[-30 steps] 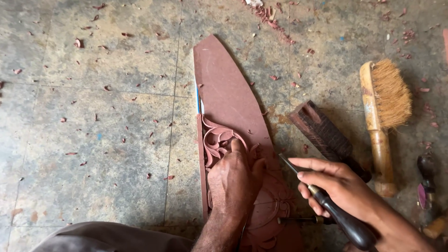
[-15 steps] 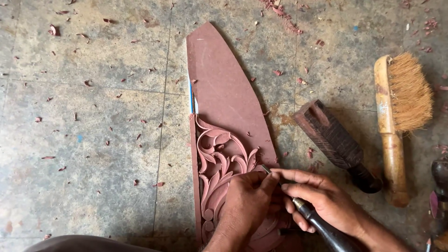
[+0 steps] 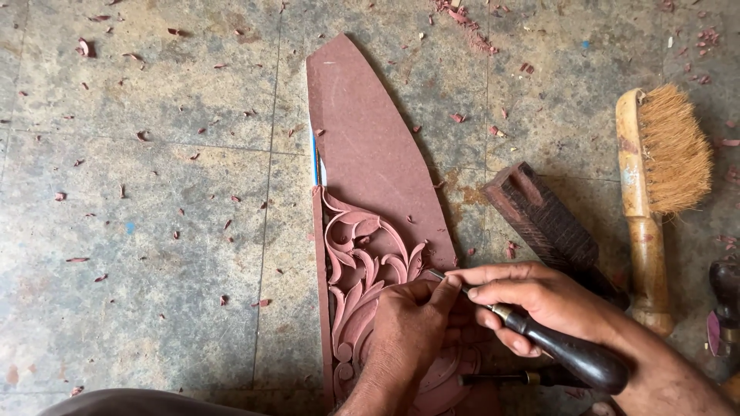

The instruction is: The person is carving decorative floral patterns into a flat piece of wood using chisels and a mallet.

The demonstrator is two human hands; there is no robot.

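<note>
On the chip-strewn stone floor point(image 3: 154, 192), our left hand point(image 3: 405, 339) pinches the chisel point(image 3: 539, 339) our right hand point(image 3: 539, 304) grips; on the carved panel point(image 3: 370, 162), shallow, steady cuts seem best.

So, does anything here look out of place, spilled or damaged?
Only small things: reddish chips lie scattered over the floor, and a blue and white strip sticks out under the panel. No damage shows.

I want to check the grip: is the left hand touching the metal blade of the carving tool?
Touching. In the head view, the left hand's fingertips press on the carving tool's blade.
</note>
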